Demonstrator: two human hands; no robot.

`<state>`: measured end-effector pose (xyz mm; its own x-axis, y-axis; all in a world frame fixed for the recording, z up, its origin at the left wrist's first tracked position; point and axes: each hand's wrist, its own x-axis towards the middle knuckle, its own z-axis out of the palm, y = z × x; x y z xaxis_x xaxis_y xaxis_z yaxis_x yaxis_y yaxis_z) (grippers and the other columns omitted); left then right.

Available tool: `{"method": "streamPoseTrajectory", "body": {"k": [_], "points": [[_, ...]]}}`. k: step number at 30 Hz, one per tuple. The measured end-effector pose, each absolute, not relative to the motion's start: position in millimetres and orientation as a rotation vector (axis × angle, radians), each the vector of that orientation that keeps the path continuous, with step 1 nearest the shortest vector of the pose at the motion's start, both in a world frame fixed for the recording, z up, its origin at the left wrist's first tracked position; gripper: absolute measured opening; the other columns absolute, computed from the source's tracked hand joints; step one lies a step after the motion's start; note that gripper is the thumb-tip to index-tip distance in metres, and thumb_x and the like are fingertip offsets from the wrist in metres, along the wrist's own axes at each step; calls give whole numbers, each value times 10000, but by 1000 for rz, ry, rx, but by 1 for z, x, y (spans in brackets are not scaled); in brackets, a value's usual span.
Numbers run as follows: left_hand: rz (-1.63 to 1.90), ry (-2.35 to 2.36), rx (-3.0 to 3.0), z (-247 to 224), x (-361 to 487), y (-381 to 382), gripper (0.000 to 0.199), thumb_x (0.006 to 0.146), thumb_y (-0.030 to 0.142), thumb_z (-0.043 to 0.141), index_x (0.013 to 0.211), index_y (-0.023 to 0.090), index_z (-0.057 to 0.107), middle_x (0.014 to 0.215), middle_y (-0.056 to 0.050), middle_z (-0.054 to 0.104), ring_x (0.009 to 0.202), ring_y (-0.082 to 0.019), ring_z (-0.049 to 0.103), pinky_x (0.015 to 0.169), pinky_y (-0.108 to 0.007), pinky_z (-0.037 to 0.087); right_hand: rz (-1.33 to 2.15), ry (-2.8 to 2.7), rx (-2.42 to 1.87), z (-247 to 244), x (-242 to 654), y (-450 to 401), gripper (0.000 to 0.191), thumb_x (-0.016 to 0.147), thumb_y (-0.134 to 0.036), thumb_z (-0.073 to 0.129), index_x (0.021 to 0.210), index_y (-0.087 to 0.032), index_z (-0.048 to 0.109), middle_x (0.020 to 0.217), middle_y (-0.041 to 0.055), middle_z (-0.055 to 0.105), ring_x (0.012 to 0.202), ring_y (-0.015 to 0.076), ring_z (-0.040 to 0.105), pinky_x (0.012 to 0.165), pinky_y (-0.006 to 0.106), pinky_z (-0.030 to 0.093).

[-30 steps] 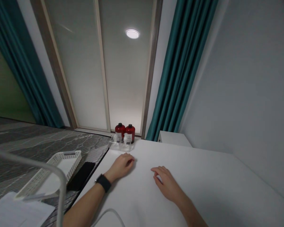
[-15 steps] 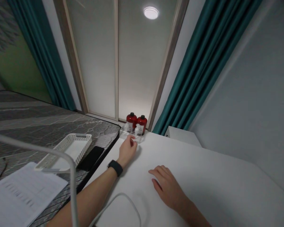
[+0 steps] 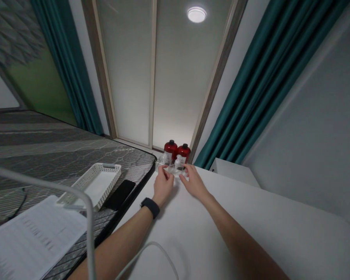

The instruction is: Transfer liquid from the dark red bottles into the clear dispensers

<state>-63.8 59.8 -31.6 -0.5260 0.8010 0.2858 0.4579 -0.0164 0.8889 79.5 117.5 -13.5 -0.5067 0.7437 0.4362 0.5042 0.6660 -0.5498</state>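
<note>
At the far end of the white table (image 3: 186, 221) stands a clear plastic tray (image 3: 172, 171). Small clear bottles with white pump tops, one of them a pump bottle (image 3: 179, 161) on the right, stand at it. My left hand (image 3: 163, 183), with a dark watch on the wrist, has its fingers curled closed at the near left edge of the tray. At the near right side is my right hand (image 3: 194, 182), thumb and fingers apart, fingertips by the tray. Two red bottles with black caps, a left red bottle (image 3: 170, 147) and a right red bottle (image 3: 184, 150), stand just behind.
Left of the table, a patterned grey mattress (image 3: 76, 146) carries a white perforated basket (image 3: 105, 190), a black phone (image 3: 121, 194) and printed sheets (image 3: 43, 233). A grey curved tube (image 3: 89, 221) crosses the near left. A white cabinet (image 3: 236, 171) stands beyond the table.
My right hand has moved forward from the middle of the table to the right side of the clear tray. My left hand remains at the tray. The view has turned slightly left.
</note>
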Motion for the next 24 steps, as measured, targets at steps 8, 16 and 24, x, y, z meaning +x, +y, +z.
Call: {"method": "streamPoseTrajectory", "body": {"k": [8,16,24], "points": [[1617,1902,1263,-37,-67,63,299,826,122,544,1094,234,474,720,60,524,671,-154,572,643,-237,407,448,-2165,-956,-28,68,136,321,855,-224,646,1157,-242,537,1147,92,516,1149,289,560,1010,476,462],[1608,1902,1298,-38,-67,64,287,815,124,542,1076,233,491,734,53,552,671,-153,583,637,-240,410,527,-2173,-930,-22,70,142,279,811,-208,668,1052,-238,530,1082,62,586,1033,251,602,942,429,483],[1599,1960,1469,-27,-66,57,50,855,190,510,840,216,550,674,38,536,642,-164,545,620,-258,387,668,-2182,-900,-14,87,137,262,754,-189,673,964,-238,524,1054,35,590,944,213,614,887,405,499]]}}
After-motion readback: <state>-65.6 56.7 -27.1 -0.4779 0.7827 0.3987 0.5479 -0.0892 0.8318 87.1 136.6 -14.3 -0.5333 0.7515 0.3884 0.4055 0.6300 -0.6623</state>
